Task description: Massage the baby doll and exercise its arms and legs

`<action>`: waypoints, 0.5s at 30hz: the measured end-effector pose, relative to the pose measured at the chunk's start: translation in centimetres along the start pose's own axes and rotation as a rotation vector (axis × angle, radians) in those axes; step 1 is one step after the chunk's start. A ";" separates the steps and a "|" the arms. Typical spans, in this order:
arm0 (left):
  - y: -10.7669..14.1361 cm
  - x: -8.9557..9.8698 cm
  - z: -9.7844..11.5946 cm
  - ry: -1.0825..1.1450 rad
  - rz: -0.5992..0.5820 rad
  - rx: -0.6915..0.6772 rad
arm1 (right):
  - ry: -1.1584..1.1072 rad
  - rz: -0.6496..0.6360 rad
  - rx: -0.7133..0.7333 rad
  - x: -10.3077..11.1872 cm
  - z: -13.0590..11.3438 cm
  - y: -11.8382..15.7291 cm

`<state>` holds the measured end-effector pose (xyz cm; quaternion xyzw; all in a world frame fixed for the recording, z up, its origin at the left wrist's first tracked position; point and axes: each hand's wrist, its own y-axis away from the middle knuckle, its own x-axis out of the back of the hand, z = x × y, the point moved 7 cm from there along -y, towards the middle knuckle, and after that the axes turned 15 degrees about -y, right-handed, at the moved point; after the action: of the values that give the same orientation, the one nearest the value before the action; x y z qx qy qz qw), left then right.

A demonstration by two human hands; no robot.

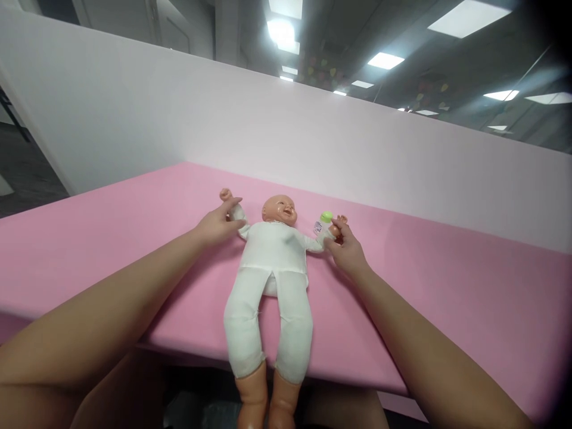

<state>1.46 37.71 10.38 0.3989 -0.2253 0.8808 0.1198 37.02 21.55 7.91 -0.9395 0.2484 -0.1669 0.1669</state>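
Doll (272,262) lies on its back between the two hands, on a pink table (447,286). It wears a white suit. Its head is on the far side from the person, and its bare legs hang over the near edge of the table.

The left hand (217,225) is on the doll's arm on that side. The fingers wrap around the white sleeve, just below the doll's little fist. That fist pokes up past the fingertips. So the left hand is closed on the doll's arm.

The right hand (345,250) is at the doll's other arm. Its fingers pinch the end of that arm, close to the doll's little hand. A small bottle (322,225) with a green cap stands right by the fingertips of the right hand. It has a label on its side. The bottle is next to the doll's hand, too. I cannot tell if the right hand touches the bottle or only the doll.

Both of the person's arms are bare and reach forward over the table. The doll's body is in the middle of them, with one arm spread out to each hand.

Behind both hands, past the doll's head, a pale wall (313,137) stands along the far edge of the table. Above the wall, bright lights (465,18) shine on the ceiling.
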 end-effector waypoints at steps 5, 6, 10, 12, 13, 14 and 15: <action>2.5 -1.4 5.6 -0.332 -0.088 -0.442 | 0.172 -0.217 0.270 -3.7 -4.6 2.7; 3.0 -1.9 6.4 -0.368 -0.121 -0.524 | 0.213 -0.262 0.308 -4.3 -5.0 3.2; 4.0 -3.1 7.9 -0.378 -0.205 -0.700 | 0.240 -0.441 0.338 -5.8 -5.2 4.1; 4.1 -3.4 7.9 -0.368 -0.254 -0.719 | 0.212 -0.511 0.348 -6.1 -5.2 4.3; 4.2 -3.6 7.8 -0.379 -0.283 -0.721 | 0.211 -0.539 0.357 -6.2 -5.3 4.4; 4.2 -3.9 7.7 -0.403 -0.312 -0.723 | 0.224 -0.560 0.363 -6.3 -5.4 4.5; 4.3 -4.0 7.6 -0.433 -0.331 -0.724 | 0.247 -0.575 0.366 -6.4 -5.5 4.6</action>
<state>7.37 30.04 10.45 0.5370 -0.4717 0.6107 0.3409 27.69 19.87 9.50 -0.8984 -0.0417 -0.3607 0.2472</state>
